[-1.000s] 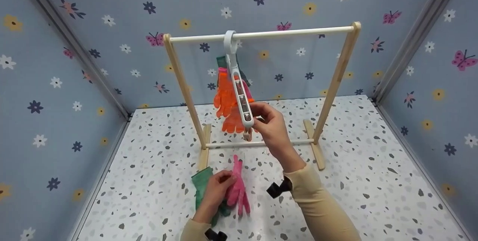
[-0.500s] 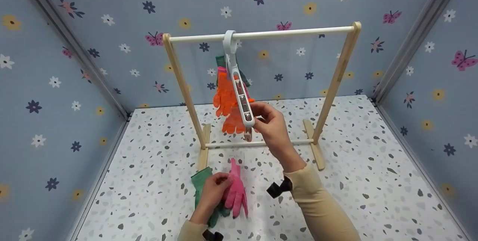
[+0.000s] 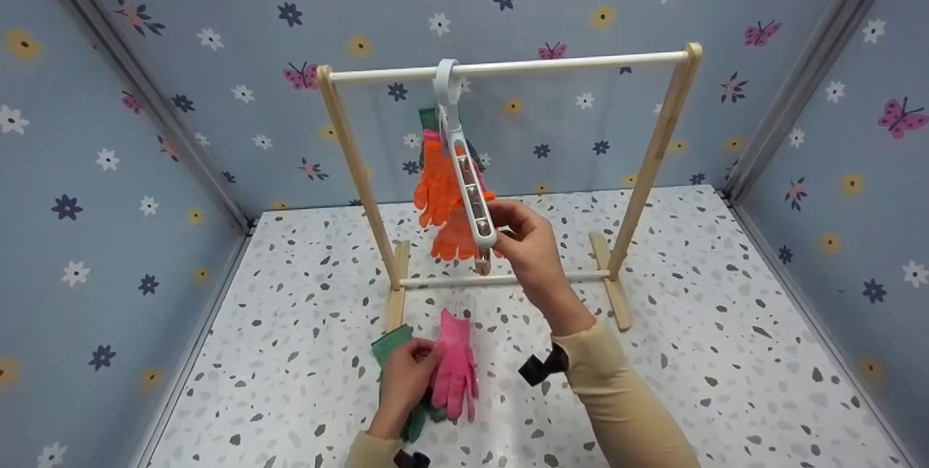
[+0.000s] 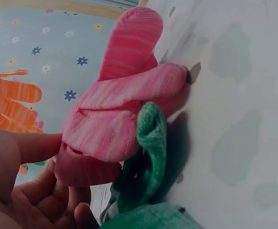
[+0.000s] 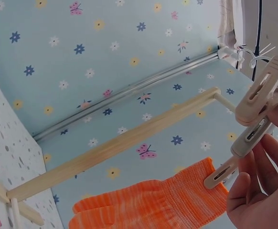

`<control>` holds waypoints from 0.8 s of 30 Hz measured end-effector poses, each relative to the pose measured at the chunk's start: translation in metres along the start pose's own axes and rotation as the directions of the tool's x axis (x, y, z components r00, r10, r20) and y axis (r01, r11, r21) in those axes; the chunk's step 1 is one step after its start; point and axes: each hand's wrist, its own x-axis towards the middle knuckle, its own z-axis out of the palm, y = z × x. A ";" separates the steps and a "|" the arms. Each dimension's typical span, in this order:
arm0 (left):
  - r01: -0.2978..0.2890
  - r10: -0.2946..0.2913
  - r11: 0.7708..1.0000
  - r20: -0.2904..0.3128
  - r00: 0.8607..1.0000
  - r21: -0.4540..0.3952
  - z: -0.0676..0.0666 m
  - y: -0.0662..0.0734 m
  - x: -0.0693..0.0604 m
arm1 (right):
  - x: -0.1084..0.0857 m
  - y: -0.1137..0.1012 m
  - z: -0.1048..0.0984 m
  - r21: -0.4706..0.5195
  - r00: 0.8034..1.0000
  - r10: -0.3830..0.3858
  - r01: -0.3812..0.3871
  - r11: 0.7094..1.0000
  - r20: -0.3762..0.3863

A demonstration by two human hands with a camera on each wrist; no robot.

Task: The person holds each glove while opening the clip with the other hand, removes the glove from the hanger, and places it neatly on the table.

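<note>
My left hand pinches a pink glove at its edge. The glove's fingers point toward me, low above the table. Under it lies a green glove, partly covered by hand and pink glove. With thumb and fingers my right hand holds the near end of a white clip hanger hooked over a rack's bar. In the right wrist view, beige and grey clips sit by my right fingers, and one clip grips an orange glove by its cuff.
The wooden rack stands on a speckled table. Orange gloves hang behind the hanger, with green and pink ones partly hidden farther back. Flower-patterned walls enclose the back and sides.
The pink glove has turned in my left hand: its cuff now faces the rack and its fingers hang toward me. The left hand shifted slightly left; the right stayed at the hanger.
</note>
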 end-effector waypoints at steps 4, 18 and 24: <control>0.015 -0.011 0.997 -0.045 0.999 0.081 -0.003 0.000 -0.001 | 0.000 0.000 0.000 -0.009 1.000 0.002 -0.002 1.000 -0.001; 0.102 -0.093 0.953 -0.047 0.995 0.287 -0.009 -0.002 -0.005 | -0.001 0.000 -0.001 0.013 1.000 -0.010 0.010 1.000 0.005; 0.118 -0.106 0.953 -0.056 0.993 0.280 -0.011 -0.001 -0.005 | 0.000 -0.001 -0.003 0.006 1.000 -0.014 0.014 1.000 0.005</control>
